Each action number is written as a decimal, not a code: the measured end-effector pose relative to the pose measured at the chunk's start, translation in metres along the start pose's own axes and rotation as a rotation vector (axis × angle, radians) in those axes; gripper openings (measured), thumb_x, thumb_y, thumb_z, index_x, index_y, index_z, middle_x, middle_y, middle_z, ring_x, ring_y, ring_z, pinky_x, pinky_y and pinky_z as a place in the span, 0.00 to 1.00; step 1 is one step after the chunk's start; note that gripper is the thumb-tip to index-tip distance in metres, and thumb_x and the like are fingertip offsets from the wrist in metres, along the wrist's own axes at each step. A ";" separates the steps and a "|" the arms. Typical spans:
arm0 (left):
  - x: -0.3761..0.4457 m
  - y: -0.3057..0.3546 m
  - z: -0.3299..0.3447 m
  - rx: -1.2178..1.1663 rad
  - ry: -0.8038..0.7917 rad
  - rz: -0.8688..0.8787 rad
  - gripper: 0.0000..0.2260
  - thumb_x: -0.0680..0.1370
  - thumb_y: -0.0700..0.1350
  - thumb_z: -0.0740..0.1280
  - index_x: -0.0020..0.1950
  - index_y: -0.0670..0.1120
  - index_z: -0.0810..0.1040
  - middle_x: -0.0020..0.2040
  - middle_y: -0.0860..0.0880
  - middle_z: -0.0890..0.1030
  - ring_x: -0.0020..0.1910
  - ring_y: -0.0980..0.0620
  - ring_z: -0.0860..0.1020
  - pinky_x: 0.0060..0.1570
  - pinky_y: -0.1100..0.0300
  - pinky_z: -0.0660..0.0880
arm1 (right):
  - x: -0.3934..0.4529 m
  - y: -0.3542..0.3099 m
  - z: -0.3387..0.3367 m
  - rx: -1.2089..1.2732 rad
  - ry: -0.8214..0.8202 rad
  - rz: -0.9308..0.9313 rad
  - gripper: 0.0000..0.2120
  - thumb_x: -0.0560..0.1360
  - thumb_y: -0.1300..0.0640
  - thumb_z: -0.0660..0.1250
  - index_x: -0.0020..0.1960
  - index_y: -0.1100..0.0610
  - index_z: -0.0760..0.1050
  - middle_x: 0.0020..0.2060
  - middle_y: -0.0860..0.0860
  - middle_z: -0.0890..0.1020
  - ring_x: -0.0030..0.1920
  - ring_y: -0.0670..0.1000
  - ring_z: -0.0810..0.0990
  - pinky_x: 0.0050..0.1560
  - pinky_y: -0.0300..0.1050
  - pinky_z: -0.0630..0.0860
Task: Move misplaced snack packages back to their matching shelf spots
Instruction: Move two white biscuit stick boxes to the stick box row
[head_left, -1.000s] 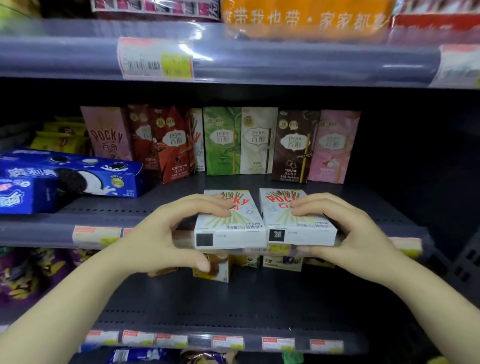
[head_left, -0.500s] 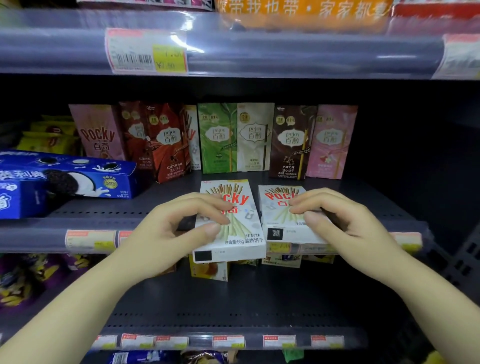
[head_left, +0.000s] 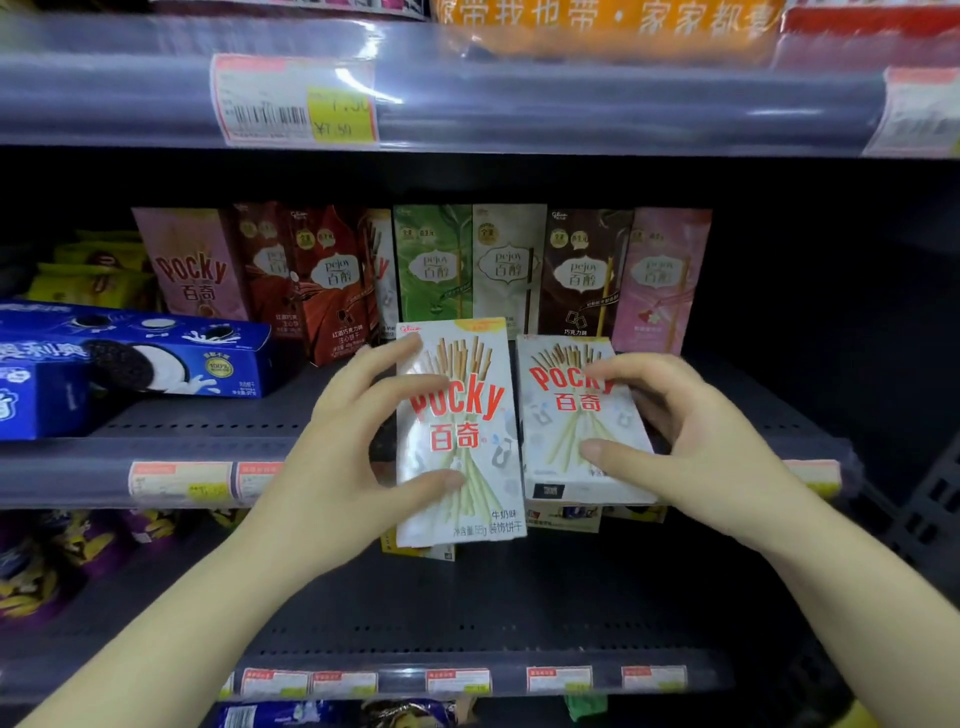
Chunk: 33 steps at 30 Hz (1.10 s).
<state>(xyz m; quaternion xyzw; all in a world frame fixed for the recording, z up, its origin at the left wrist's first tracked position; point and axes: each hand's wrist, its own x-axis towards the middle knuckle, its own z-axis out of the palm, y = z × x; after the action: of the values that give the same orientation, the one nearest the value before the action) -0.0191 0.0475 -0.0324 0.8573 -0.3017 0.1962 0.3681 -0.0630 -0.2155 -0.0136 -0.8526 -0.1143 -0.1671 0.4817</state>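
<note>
Two white Pocky boxes are side by side at the front of the middle shelf (head_left: 208, 415). My left hand (head_left: 332, 457) grips the left white Pocky box (head_left: 462, 415) by its left side, tilted up so its front faces me and its lower end hangs past the shelf edge. My right hand (head_left: 691, 447) holds the right white Pocky box (head_left: 566, 415), thumb on its face, fingers over its top right; it lies flatter at the shelf lip. Behind them a row of Pocky and Pejoy boxes (head_left: 509, 270) stands upright at the back of the shelf.
Blue Oreo boxes (head_left: 135, 353) lie on the left of the middle shelf, yellow packs (head_left: 88, 270) behind them. An upper shelf rail with a price tag (head_left: 296, 98) overhangs. The lower shelf (head_left: 467, 623) holds small boxes at the back and purple bags (head_left: 52, 561) at left.
The left box has tipped up from nearly flat to almost facing me and slid lower past the shelf edge. The right box has tilted up a little. Both hands kept their grip.
</note>
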 end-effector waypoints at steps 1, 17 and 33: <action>0.002 0.000 0.000 -0.026 0.004 -0.027 0.31 0.64 0.58 0.75 0.65 0.62 0.71 0.75 0.64 0.57 0.74 0.68 0.54 0.71 0.60 0.61 | 0.001 -0.001 -0.001 -0.024 -0.007 0.028 0.28 0.65 0.57 0.77 0.60 0.39 0.71 0.62 0.43 0.72 0.64 0.42 0.74 0.69 0.48 0.70; 0.019 0.006 0.002 -0.616 0.187 -0.232 0.33 0.70 0.35 0.74 0.70 0.55 0.68 0.58 0.56 0.81 0.55 0.58 0.82 0.48 0.55 0.82 | 0.011 0.007 -0.003 0.305 0.115 0.101 0.27 0.70 0.66 0.72 0.66 0.52 0.70 0.53 0.50 0.83 0.50 0.48 0.85 0.45 0.42 0.83; 0.060 0.015 0.013 -0.673 0.296 -0.165 0.27 0.75 0.34 0.70 0.69 0.51 0.67 0.65 0.55 0.76 0.59 0.60 0.79 0.55 0.57 0.80 | 0.043 -0.006 -0.002 0.403 0.136 0.000 0.32 0.70 0.67 0.71 0.71 0.56 0.65 0.57 0.52 0.81 0.54 0.48 0.84 0.47 0.38 0.80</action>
<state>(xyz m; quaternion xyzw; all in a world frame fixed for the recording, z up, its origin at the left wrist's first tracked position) 0.0168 0.0068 0.0004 0.6723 -0.2227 0.1777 0.6833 -0.0261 -0.2129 0.0086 -0.7258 -0.1126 -0.1977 0.6492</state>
